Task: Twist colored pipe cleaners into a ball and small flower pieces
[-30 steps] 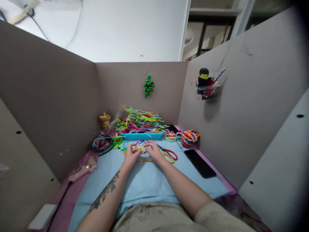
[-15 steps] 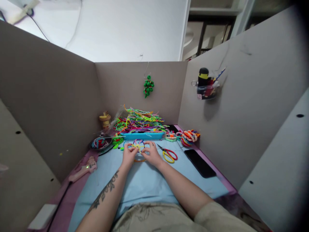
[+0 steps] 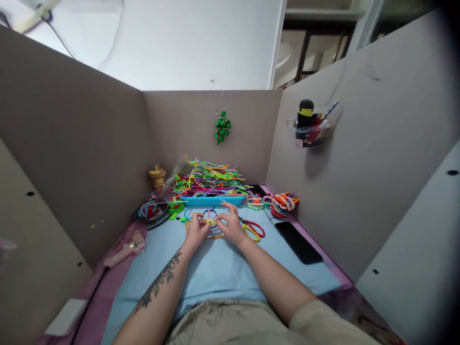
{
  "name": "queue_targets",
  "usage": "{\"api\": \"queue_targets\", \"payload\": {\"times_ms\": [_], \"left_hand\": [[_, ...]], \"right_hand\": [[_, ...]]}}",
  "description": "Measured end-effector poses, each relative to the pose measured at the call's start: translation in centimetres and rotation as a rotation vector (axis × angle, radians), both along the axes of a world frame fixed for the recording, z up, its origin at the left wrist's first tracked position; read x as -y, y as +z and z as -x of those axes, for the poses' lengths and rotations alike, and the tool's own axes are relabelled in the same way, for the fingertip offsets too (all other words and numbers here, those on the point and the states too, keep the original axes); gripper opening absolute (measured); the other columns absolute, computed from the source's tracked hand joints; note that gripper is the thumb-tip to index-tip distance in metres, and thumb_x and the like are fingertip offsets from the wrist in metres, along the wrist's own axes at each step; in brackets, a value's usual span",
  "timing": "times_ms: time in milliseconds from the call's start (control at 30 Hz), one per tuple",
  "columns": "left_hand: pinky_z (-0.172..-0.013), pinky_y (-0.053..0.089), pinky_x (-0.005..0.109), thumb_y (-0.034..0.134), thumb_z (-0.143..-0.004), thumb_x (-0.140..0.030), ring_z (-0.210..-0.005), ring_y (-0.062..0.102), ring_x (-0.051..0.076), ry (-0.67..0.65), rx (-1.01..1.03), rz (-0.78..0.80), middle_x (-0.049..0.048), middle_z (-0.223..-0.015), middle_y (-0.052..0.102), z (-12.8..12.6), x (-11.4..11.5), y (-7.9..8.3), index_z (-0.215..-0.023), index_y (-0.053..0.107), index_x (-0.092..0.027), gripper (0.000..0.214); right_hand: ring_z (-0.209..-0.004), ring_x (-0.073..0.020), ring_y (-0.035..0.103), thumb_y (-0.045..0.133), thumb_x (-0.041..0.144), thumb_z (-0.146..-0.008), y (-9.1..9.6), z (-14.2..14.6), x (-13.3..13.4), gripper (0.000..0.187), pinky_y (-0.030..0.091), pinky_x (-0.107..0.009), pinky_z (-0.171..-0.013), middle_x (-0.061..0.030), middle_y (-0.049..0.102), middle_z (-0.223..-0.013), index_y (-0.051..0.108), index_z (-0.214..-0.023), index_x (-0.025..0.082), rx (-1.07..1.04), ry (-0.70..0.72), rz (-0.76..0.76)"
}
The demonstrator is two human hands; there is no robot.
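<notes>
Between my hands is a small piece of work made of coloured cords, with a yellow middle point(image 3: 210, 221) and purple, pink, blue and orange strands spreading round it. My left hand point(image 3: 196, 231) pinches the yellow part from the left, thumb against fingers. My right hand point(image 3: 230, 227) is closed at thumb and index finger on the right side of the yellow cord, its other fingers raised. The exact grip is small and partly hidden by the fingertips. Just right of my right hand lie scissors point(image 3: 253, 230) with one red and one yellow handle.
A blue tray point(image 3: 215, 201) heaped with colourful cords point(image 3: 212, 177) stands at the back. Woven cord pieces point(image 3: 282, 205) sit at right, near a black phone point(image 3: 298, 243). A bowl point(image 3: 151, 212) and a pink glue gun point(image 3: 125, 251) are at left. Grey panels surround the table.
My right hand has lifted its outer fingers and now overlaps the scissors' blades. The cord piece has shifted slightly between my hands. The whole view has moved a little.
</notes>
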State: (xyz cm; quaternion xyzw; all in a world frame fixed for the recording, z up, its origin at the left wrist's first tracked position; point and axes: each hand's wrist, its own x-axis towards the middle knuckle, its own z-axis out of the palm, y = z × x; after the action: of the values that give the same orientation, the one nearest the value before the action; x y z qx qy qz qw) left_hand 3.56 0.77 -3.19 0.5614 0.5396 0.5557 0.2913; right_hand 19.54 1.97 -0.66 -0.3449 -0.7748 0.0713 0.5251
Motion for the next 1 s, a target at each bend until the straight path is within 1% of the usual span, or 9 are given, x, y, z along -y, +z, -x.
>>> {"api": "queue_targets", "payload": {"times_ms": [100,167,400,533,633,700,767,833,1000], "left_hand": [[-0.048,0.032,0.021,0.059,-0.066,-0.029,-0.048,0.047,0.011,-0.119,-0.147,-0.068,-0.0045,-0.061,0.057,-0.1,0.5,0.2,-0.088,0.039,-0.022,0.031],[-0.047,0.03,0.02,0.057,-0.068,-0.029,-0.047,0.046,0.01,-0.192,-0.173,-0.078,-0.0048,-0.061,0.056,-0.3,0.8,0.4,-0.088,0.038,-0.022,0.028],[-0.047,0.031,0.018,0.054,-0.071,-0.029,-0.048,0.045,0.008,-0.298,-0.196,-0.057,-0.0065,-0.06,0.053,-0.5,1.3,0.5,-0.089,0.036,-0.021,0.026],[-0.047,0.032,0.017,0.057,-0.069,-0.029,-0.047,0.047,0.008,-0.281,-0.135,-0.015,-0.0065,-0.06,0.054,-0.7,1.2,0.5,-0.089,0.036,-0.021,0.03],[-0.045,0.032,0.017,0.06,-0.066,-0.029,-0.045,0.047,0.008,-0.227,-0.054,0.01,-0.007,-0.057,0.054,-0.7,1.1,0.6,-0.09,0.036,-0.021,0.036],[-0.044,0.032,0.017,0.063,-0.063,-0.03,-0.045,0.049,0.008,-0.191,0.011,0.039,-0.007,-0.057,0.055,-0.6,0.8,0.6,-0.092,0.036,-0.021,0.04],[-0.045,0.034,0.018,0.065,-0.06,-0.031,-0.046,0.052,0.009,-0.169,0.078,0.072,-0.0066,-0.057,0.056,-0.4,0.5,0.4,-0.092,0.036,-0.021,0.045],[-0.047,0.036,0.019,0.066,-0.059,-0.031,-0.05,0.055,0.011,-0.167,0.134,0.095,-0.006,-0.058,0.057,-0.2,0.2,0.2,-0.093,0.036,-0.021,0.047],[-0.053,0.04,0.021,0.067,-0.062,-0.03,-0.054,0.059,0.012,-0.211,0.211,0.096,-0.0051,-0.06,0.059,0.2,-0.3,-0.3,-0.094,0.034,-0.021,0.047]], "right_hand": [[-0.113,-0.0236,0.036,0.053,0.018,-0.073,0.0,-0.3,-0.3,0.013,0.028,-0.041,-0.098,-0.0057,0.041,-0.119,0.065,-0.07,0.021,-0.016,-0.032,0.01],[-0.114,-0.0235,0.035,0.053,0.017,-0.072,0.0,-0.4,-0.6,0.013,0.027,-0.04,-0.098,-0.0052,0.041,-0.12,0.065,-0.068,0.021,-0.017,-0.05,0.016],[-0.114,-0.0241,0.033,0.054,0.017,-0.071,-0.6,-0.6,-1.4,0.012,0.025,-0.041,-0.098,-0.0051,0.042,-0.119,0.065,-0.066,0.02,0.005,-0.046,0.059],[-0.112,-0.0235,0.035,0.056,0.018,-0.069,-1.2,-0.5,-2.0,0.01,0.027,-0.04,-0.097,-0.0057,0.045,-0.114,0.063,-0.063,0.02,-0.008,-0.055,0.087],[-0.11,-0.0233,0.038,0.059,0.021,-0.069,-1.2,-0.6,-2.1,0.005,0.028,-0.04,-0.096,-0.0061,0.046,-0.113,0.063,-0.071,0.021,-0.049,-0.056,0.12],[-0.108,-0.0228,0.04,0.061,0.023,-0.069,-0.9,-0.7,-1.9,0.008,0.03,-0.04,-0.095,-0.0063,0.047,-0.112,0.063,-0.077,0.022,-0.075,-0.044,0.104],[-0.106,-0.0223,0.042,0.061,0.023,-0.07,-0.7,-0.7,-1.6,0.006,0.03,-0.04,-0.094,-0.0058,0.049,-0.108,0.064,-0.075,0.022,-0.075,-0.017,0.063],[-0.104,-0.0218,0.043,0.06,0.023,-0.072,-0.5,-0.7,-1.3,0.007,0.031,-0.04,-0.093,-0.0052,0.051,-0.103,0.067,-0.074,0.023,-0.049,0.021,0.026],[-0.101,-0.0216,0.043,0.059,0.023,-0.074,-0.9,-0.5,-1.3,0.013,0.034,-0.041,-0.091,-0.0046,0.055,-0.101,0.069,-0.082,0.028,0.007,0.072,0.003]]}}
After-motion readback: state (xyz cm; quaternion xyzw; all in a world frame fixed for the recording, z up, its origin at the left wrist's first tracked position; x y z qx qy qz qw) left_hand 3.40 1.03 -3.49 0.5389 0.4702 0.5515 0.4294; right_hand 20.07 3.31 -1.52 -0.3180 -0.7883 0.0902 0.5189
